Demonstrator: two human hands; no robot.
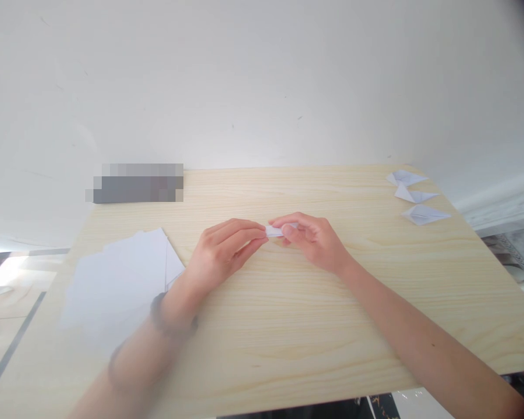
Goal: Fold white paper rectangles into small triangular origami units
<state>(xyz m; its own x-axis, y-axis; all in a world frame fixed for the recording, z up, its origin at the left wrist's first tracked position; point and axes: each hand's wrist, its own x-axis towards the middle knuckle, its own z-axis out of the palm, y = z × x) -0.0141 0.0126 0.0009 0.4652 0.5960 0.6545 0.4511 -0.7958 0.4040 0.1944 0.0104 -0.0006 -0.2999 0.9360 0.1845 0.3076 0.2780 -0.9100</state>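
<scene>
Near the middle of the light wooden surface (288, 326), the left hand (227, 247) and the right hand (312, 238) meet fingertip to fingertip over a small folded white paper piece (276, 231), which is held just above the wood. The left fingers are closed on its 9 o'clock end, thumb under and the other fingers stretched along the top. The right fingers pinch its 3 o'clock end between thumb and forefinger and cover most of that end, so only a short bit of paper shows between the 2 hands. A dark wristband (171, 317) sits on the left wrist. At 8 o'clock from the hands lies a loose stack of white paper sheets (117, 279), its near corner hidden beneath the left forearm. At 10 o'clock, at the far edge by the wall, lies a blurred grey oblong (135, 186) that cannot be made out. Well apart at 2 o'clock, near the far right corner, lie 3 folded white paper shapes in a short row: the farthest one (405, 177), the middle one (414, 195) and the nearest one (424, 215). The bare wood between them and the hands holds nothing that blocks the way.
</scene>
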